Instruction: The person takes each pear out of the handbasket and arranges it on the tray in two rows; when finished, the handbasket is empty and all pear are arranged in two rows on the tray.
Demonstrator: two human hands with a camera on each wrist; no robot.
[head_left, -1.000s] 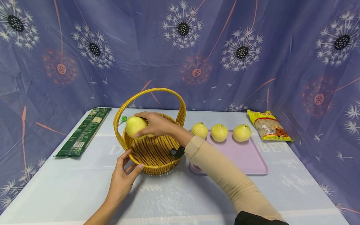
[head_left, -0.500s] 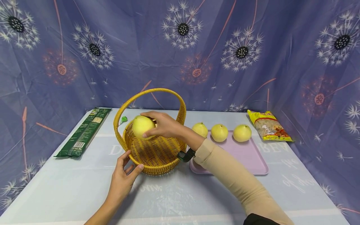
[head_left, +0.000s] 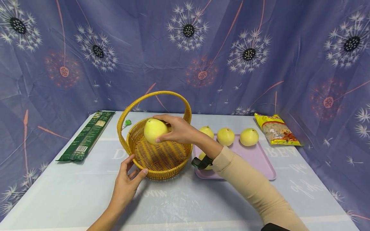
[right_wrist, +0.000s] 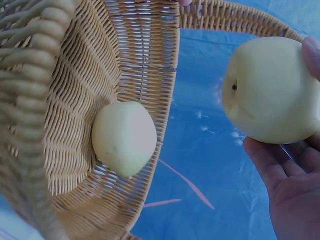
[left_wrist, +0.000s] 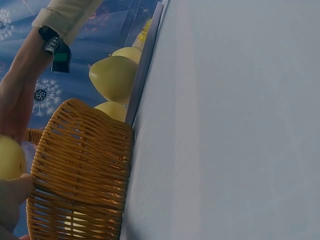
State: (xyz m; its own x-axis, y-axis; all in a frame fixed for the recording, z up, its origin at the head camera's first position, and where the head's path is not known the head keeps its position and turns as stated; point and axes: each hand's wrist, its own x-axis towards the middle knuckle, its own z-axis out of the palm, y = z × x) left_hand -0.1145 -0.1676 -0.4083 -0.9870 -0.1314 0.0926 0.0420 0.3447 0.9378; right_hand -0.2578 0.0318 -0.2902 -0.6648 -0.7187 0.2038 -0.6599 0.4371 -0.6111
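Observation:
My right hand (head_left: 180, 130) grips a pale yellow pomelo (head_left: 155, 131) from its right side, holding it over the open top of the yellow wicker basket (head_left: 162, 175). In the right wrist view, fingers and thumb wrap the held pomelo, and a second pomelo (right_wrist: 125, 139) lies inside the basket; the held one and the hand hide it from the head view. At the basket's near left rim, my left hand (head_left: 127, 181) pinches the wicker between thumb and fingers. The left wrist view shows its thumb (left_wrist: 20, 187) on the rim.
Right of the basket lies a lilac tray (head_left: 257, 163) with several more pomelos (head_left: 225, 136), one partly behind my right wrist. A yellow snack bag (head_left: 277, 130) is at the back right. Left are a long green packet (head_left: 85, 136) and a small green-headed item (head_left: 127, 122).
My right hand has carried the pomelo rightward, from the basket's left side toward its middle. A pomelo on the tray's front left has come into view. The left hand stays put.

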